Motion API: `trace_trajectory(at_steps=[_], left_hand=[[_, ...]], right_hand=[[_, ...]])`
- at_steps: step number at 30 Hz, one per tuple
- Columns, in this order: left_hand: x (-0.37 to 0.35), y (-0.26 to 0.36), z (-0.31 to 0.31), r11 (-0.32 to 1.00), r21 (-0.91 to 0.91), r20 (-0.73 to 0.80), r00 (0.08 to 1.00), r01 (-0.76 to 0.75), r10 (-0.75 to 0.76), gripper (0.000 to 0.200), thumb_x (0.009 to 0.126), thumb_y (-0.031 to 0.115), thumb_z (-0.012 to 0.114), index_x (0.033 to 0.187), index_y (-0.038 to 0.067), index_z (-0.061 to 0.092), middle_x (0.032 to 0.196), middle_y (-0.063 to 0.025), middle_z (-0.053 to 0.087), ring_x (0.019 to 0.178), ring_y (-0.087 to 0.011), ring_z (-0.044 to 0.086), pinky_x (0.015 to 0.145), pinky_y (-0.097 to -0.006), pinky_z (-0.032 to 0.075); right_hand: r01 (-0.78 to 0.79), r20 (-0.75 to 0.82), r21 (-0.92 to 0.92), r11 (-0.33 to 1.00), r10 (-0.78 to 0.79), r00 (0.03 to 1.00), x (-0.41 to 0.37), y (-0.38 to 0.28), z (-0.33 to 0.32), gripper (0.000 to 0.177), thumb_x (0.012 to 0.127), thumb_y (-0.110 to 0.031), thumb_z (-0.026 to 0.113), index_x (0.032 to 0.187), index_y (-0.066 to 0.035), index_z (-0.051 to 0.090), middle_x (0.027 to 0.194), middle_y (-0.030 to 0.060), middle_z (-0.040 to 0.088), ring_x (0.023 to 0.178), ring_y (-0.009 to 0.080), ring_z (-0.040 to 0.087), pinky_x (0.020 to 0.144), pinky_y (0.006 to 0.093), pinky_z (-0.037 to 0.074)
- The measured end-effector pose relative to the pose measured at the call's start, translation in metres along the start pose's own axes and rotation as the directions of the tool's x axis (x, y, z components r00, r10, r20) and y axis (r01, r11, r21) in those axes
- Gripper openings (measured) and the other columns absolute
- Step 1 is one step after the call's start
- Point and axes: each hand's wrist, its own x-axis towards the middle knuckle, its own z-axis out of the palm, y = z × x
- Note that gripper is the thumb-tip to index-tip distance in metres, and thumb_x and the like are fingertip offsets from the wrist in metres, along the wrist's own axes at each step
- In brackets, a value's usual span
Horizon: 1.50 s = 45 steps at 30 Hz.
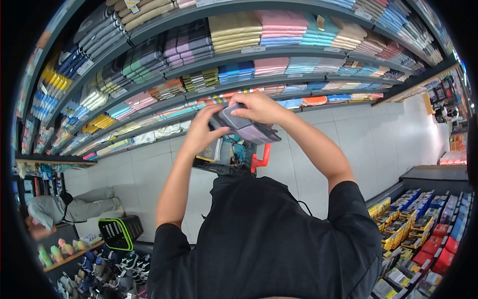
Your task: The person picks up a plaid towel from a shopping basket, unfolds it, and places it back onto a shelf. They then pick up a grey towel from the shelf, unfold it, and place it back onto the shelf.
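Note:
A folded grey and lilac cloth is held between my two hands, in front of the towel shelves. My left hand grips its left edge, with the thumb pointing right across it. From above, my right hand pinches the top of the cloth, fingers bent. Below the cloth is a dark basket with a red handle; a dark packet and teal items lie in it, partly hidden by the cloth and my hands.
Shelves stacked with folded towels curve across the front. Another person is at the left, near a black and green basket. Packaged goods fill a display at the right; shoes lie lower left.

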Motion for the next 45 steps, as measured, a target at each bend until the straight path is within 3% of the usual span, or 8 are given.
trace_trajectory(at_steps=[5,8,14,18,28,33,36,45], left_hand=[[0.012,0.001,0.016,0.907,-0.265,0.299,0.922,0.327,-0.245,0.047,0.077,0.022,0.078,0.117,0.003,0.06,0.099,-0.01,0.065,0.09,-0.0184,0.063,0.081,-0.0305,0.049],[0.004,0.022,0.01,0.798,-0.547,0.171,0.967,0.253,-0.189,0.041,0.079,0.019,0.076,0.113,0.002,0.062,0.094,-0.0077,0.064,0.088,-0.0122,0.059,0.079,-0.0288,0.048],[-0.008,0.022,-0.002,0.843,-0.499,0.178,0.976,0.202,-0.128,0.034,0.079,0.016,0.073,0.107,0.001,0.063,0.095,-0.0059,0.063,0.087,-0.0127,0.057,0.08,-0.0288,0.047],[-0.015,0.023,-0.012,0.859,-0.454,0.245,0.96,0.236,-0.134,0.032,0.078,0.014,0.073,0.105,0.001,0.063,0.096,-0.0055,0.063,0.088,-0.0121,0.056,0.08,-0.0275,0.046],[-0.025,0.03,-0.029,0.687,-0.671,0.087,0.949,0.281,-0.303,0.032,0.079,0.009,0.072,0.106,0.003,0.057,0.094,0.0014,0.058,0.087,-0.0085,0.052,0.081,-0.0249,0.044],[-0.032,-0.011,-0.05,0.735,-0.556,0.476,0.873,0.389,-0.102,0.05,0.081,0.022,0.076,0.121,0.004,0.053,0.113,-0.0052,0.061,0.104,-0.0111,0.055,0.09,-0.0278,0.043],[-0.025,0.009,-0.035,0.482,-0.744,0.484,0.871,0.463,-0.088,0.052,0.081,0.031,0.077,0.12,0.005,0.054,0.116,-0.0063,0.06,0.104,-0.012,0.055,0.089,-0.029,0.044],[0.008,0.022,0.001,0.676,-0.627,0.275,0.921,0.389,-0.275,0.02,0.096,0.015,0.06,0.107,-0.001,0.064,0.091,-0.0001,0.064,0.081,-0.0046,0.055,0.071,-0.0214,0.046]], right_hand=[[-0.098,0.054,0.137,0.986,0.092,0.994,0.003,-0.006,-0.005,0.027,0.086,-0.019,0.069,0.108,-0.006,0.061,0.096,0.009,0.067,0.09,0.0225,0.065,0.079,0.0355,0.049],[-0.214,0.133,0.338,0.916,0.179,0.975,-0.01,0.007,-0.014,0.045,0.082,-0.019,0.075,0.121,-0.006,0.057,0.107,0.0078,0.064,0.101,0.018,0.061,0.087,0.0341,0.049],[-0.403,0.462,0.202,0.892,0.276,0.843,-0.038,0.024,-0.02,0.069,0.073,-0.024,0.083,0.133,-0.008,0.052,0.122,0.0118,0.059,0.118,0.0211,0.054,0.101,0.0361,0.044],[-0.334,0.332,0.363,0.87,0.215,0.919,-0.048,0.048,0.012,0.068,0.078,-0.022,0.079,0.137,-0.008,0.047,0.119,0.0133,0.061,0.115,0.0218,0.056,0.096,0.0347,0.045],[-0.336,0.27,0.926,0.175,0.319,0.909,-0.051,0.054,0.054,0.044,0.085,-0.007,0.069,0.126,-0.005,0.056,0.115,0.0028,0.064,0.103,0.0116,0.06,0.092,0.0314,0.048],[-0.163,0.017,0.91,0.381,0.359,0.933,-0.041,0.019,0.027,0.034,0.087,-0.007,0.068,0.119,-0.005,0.06,0.105,0.0008,0.066,0.093,0.0091,0.061,0.084,0.0263,0.049],[-0.2,-0.041,0.744,0.637,0.343,0.939,-0.038,0.013,0.025,0.031,0.087,-0.008,0.069,0.117,-0.004,0.061,0.1,0.0006,0.065,0.09,0.0079,0.059,0.08,0.0244,0.048],[-0.041,-0.236,0.711,0.702,0.293,0.927,-0.028,0.005,0.043,0.026,0.087,-0.003,0.066,0.111,-0.003,0.059,0.105,0.0017,0.061,0.094,0.0066,0.057,0.08,0.0244,0.047]])
